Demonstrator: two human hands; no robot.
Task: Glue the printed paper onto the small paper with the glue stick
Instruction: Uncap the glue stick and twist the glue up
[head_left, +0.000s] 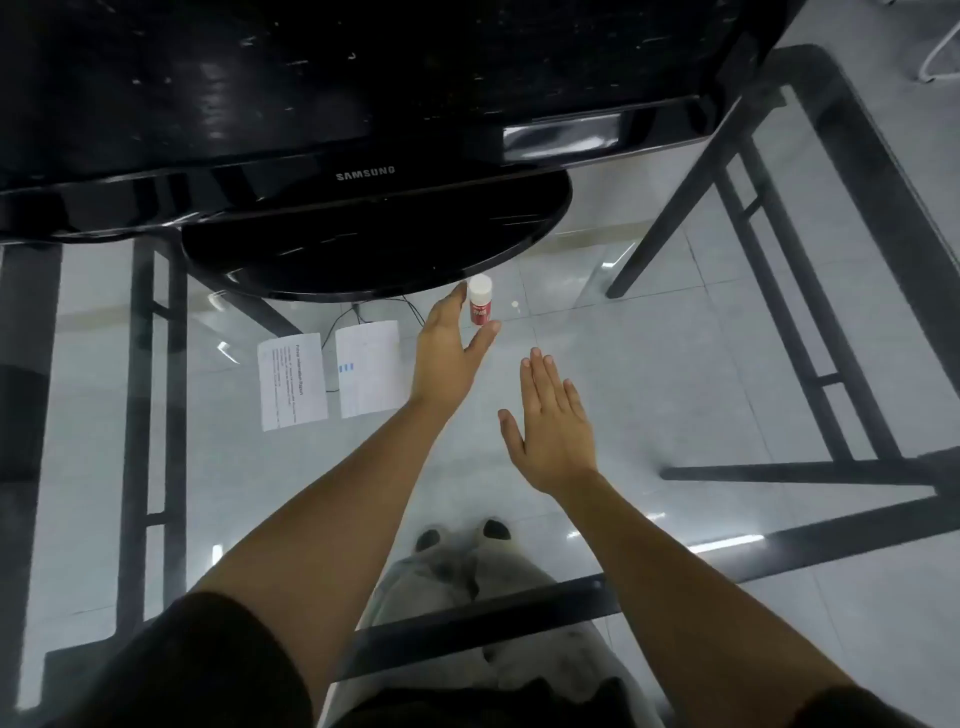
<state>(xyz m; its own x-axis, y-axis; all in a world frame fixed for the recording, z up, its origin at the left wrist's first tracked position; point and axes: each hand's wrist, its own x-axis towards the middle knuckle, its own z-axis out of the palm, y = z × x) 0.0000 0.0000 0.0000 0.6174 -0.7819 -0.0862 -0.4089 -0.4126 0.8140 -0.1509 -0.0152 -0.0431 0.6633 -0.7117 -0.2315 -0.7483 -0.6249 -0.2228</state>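
Glass tabletop (649, 374): left hand (447, 353) spread around upright glue stick (480, 301), not yet closed; right hand (553, 426) flat, empty. Recommend pinching low on the barrel, avoiding tipping.

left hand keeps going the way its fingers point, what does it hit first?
Most likely the glue stick. The left hand is open, fingers and thumb either side of it, nearly touching. Past that sits the monitor base. Depth from this one view is unclear, so whether contact has already happened cannot be told.
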